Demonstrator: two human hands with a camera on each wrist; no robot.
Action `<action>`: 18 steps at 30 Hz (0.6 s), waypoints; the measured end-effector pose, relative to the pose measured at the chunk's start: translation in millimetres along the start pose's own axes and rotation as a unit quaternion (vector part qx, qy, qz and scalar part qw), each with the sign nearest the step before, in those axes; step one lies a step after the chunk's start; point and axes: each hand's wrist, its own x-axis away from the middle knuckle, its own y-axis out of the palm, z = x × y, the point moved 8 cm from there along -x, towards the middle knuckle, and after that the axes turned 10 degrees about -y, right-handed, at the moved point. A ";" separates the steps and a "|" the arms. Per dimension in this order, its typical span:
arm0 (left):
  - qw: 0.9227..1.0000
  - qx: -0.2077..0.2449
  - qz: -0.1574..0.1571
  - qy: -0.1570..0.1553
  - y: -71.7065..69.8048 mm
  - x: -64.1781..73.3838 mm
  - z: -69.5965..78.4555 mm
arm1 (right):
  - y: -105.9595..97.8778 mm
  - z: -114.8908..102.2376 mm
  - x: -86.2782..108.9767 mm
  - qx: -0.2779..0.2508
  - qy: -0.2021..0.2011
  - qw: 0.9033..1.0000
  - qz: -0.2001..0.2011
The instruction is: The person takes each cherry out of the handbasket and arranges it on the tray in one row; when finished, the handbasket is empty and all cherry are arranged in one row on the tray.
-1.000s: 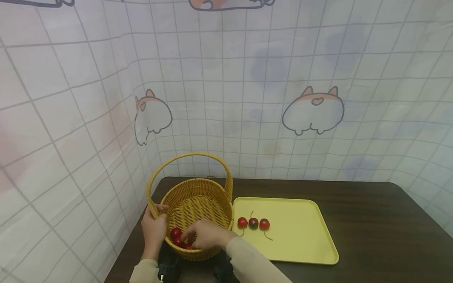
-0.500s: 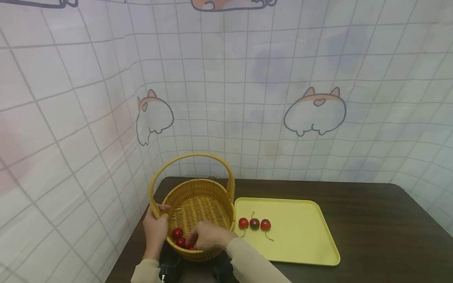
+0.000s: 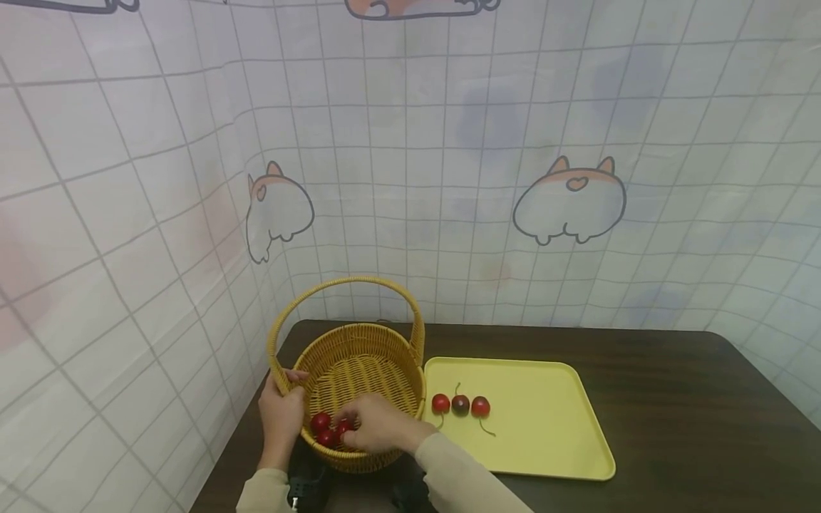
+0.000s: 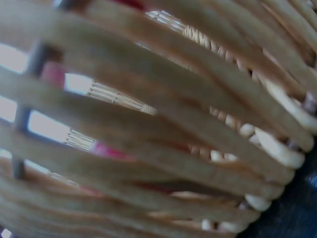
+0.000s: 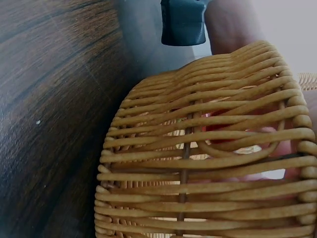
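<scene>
A round yellow wicker basket (image 3: 355, 343) with a tall hoop handle stands at the table's left. My left hand (image 3: 280, 415) grips its left side where the handle meets the rim. Inside, at the near left, lie red cherries (image 3: 321, 422). My right hand (image 3: 377, 425) reaches over the near right rim and pinches a cherry (image 3: 343, 426) between thumb and fingers, low in the basket. Close wicker strands (image 4: 124, 84) fill the left wrist view, with bits of red behind them. Through the basket wall (image 5: 198, 173) in the right wrist view, red and fingertips show.
Right of the basket, close against it, lies a yellow tray (image 3: 539, 420). Three stemmed cherries (image 3: 460, 405) sit in a row on its left part. Both rest on a dark wooden table (image 3: 661, 399). A white gridded cloth (image 3: 449, 214) hangs behind and at the left.
My right hand has lifted slightly and shifted away from the near rim, with the pinched cherry now showing between its fingers. My left hand keeps its hold on the basket.
</scene>
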 end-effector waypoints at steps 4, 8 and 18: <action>1.000 0.000 -0.001 0.000 0.5 0.2 -0.5 | -7.0 -1.5 2.6 -0.009 -0.014 0.999 0.038; 1.000 -0.001 -0.004 -0.003 1.1 0.2 -1.4 | -17.2 1.3 8.1 -0.038 -0.012 0.994 0.103; 1.000 -0.001 0.001 -0.002 0.2 -0.9 -1.9 | -32.1 -0.4 25.5 -0.164 -0.016 0.969 0.187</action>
